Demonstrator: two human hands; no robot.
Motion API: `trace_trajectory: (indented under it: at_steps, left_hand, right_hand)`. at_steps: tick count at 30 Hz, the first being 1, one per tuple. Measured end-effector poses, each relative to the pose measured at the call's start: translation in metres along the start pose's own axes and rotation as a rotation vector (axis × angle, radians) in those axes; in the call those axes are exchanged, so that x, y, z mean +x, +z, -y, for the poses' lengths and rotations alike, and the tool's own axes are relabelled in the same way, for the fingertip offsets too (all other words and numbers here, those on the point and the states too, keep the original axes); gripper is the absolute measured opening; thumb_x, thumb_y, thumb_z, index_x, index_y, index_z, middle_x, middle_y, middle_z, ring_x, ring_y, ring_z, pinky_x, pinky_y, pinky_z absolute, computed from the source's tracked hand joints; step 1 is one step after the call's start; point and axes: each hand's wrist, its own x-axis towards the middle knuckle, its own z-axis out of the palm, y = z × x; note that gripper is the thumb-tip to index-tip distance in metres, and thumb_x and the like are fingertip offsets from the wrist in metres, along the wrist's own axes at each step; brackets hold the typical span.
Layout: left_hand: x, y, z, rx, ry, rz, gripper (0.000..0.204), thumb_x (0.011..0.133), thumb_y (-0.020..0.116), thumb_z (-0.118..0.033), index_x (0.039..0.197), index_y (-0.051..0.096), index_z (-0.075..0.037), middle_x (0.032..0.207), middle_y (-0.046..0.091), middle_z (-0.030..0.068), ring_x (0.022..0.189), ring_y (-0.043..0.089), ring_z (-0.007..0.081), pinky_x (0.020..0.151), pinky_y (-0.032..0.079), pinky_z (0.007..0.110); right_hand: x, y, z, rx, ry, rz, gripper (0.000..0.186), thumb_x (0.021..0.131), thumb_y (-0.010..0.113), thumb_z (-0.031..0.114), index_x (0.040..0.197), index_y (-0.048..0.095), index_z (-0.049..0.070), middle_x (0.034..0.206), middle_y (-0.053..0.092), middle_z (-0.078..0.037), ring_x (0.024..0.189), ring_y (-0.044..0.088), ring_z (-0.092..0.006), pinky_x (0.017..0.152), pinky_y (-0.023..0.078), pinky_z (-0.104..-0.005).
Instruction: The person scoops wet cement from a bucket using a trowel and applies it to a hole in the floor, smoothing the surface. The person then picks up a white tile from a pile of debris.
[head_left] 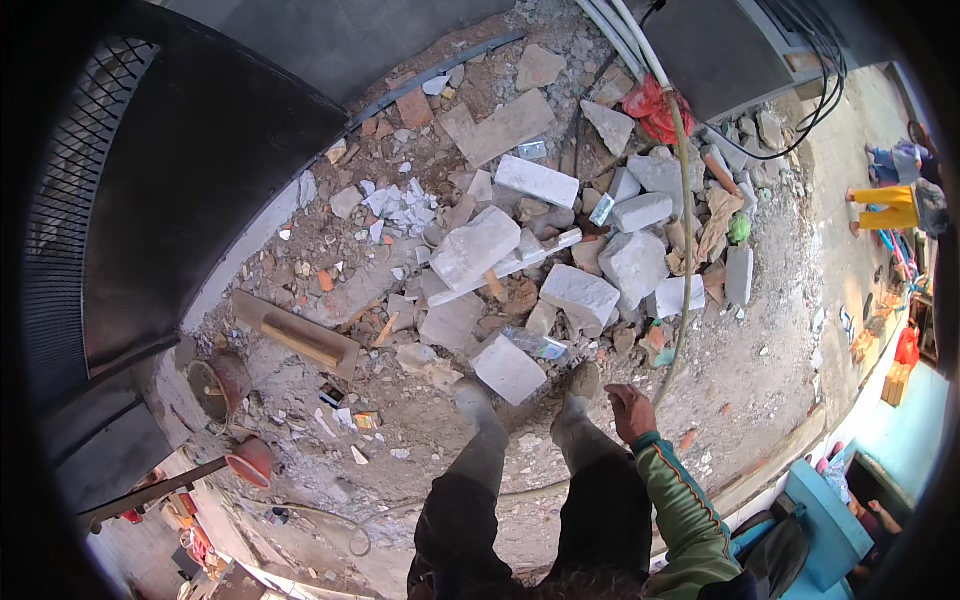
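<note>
I'm looking straight down at my own legs, standing at the edge of a rubble pile (560, 240) of broken white blocks, bricks and dust. My right hand (630, 412) hangs loose beside my right thigh, fingers curled in on themselves with nothing in them, green sleeve (680, 510) running down to the lower edge. My left hand isn't in the picture. Nearest that right hand, just past my right shoe (583, 380), lies a white block (508, 369), with a crushed plastic bottle (537, 345) touching its far edge. Another white block (580, 296) sits just beyond, and a bigger slab (474, 250) lies tilted further up the heap. A thin hose (684, 250) curves down the right side of the pile, passing near my hand. Over to the left, a wooden float (297, 338) rests flat on the ground, with a rusty bucket (220, 385) near it beside the dark metal gate (190, 190).
</note>
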Motion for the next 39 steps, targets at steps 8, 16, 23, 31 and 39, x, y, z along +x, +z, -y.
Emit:
trace_trajectory:
  at_steps: [8, 16, 23, 31, 39]
  left_hand:
    - [0.241, -0.026, 0.026, 0.069, 0.206, -0.331, 0.045, 0.083, 0.071, -0.016, 0.125, 0.057, -0.006, 0.125, 0.061, 0.0153, 0.100, 0.066, 0.0337, 0.079, 0.057, 0.039]
    - [0.291, -0.037, 0.005, 0.498, 0.302, -0.332, 0.053, 0.081, 0.074, -0.022, 0.128, 0.056, -0.005, 0.125, 0.061, 0.0159, 0.100, 0.067, 0.0349, 0.077, 0.057, 0.040]
    - [0.266, -0.033, -0.027, 0.609, 0.433, -0.586, 0.053, 0.081, 0.074, -0.025, 0.129, 0.059, -0.007, 0.125, 0.062, 0.0123, 0.096, 0.068, 0.0292, 0.070, 0.055, 0.036]
    - [0.358, -0.092, -0.025, 0.530, 0.615, -0.531, 0.057, 0.079, 0.074, -0.018, 0.132, 0.055, -0.004, 0.135, 0.054, 0.0200, 0.123, 0.055, 0.0396, 0.102, 0.045, 0.044]
    - [0.510, -0.105, 0.048, 0.562, 0.543, -0.885, 0.073, 0.090, 0.063, -0.042, 0.147, 0.037, -0.006, 0.153, 0.034, 0.0183, 0.136, 0.041, 0.0392, 0.105, 0.039, 0.051]
  right_hand:
    - [0.396, -0.010, 0.036, -0.394, -0.103, -0.358, 0.029, 0.093, 0.055, 0.035, 0.109, 0.068, 0.013, 0.107, 0.069, -0.018, 0.099, 0.065, -0.0385, 0.082, 0.052, -0.0490]
    - [0.553, 0.003, 0.060, -0.530, 0.075, -0.428, 0.066, 0.086, 0.058, 0.063, 0.112, 0.066, 0.002, 0.116, 0.069, -0.019, 0.114, 0.064, -0.0352, 0.095, 0.050, -0.0453]
    - [0.596, -0.014, 0.007, -1.165, -0.362, -0.047, 0.032, 0.083, 0.065, 0.029, 0.105, 0.074, 0.007, 0.111, 0.070, -0.018, 0.104, 0.068, -0.0349, 0.088, 0.055, -0.0427]
    - [0.454, -0.049, -0.035, -0.477, -0.483, 0.200, 0.036, 0.078, 0.064, 0.029, 0.094, 0.069, -0.002, 0.087, 0.069, -0.021, 0.082, 0.066, -0.0352, 0.077, 0.051, -0.0444]
    - [0.381, -0.095, -0.027, -0.045, -0.474, -0.036, 0.032, 0.085, 0.060, 0.027, 0.097, 0.066, -0.002, 0.083, 0.067, -0.013, 0.082, 0.065, -0.0298, 0.076, 0.050, -0.0390]
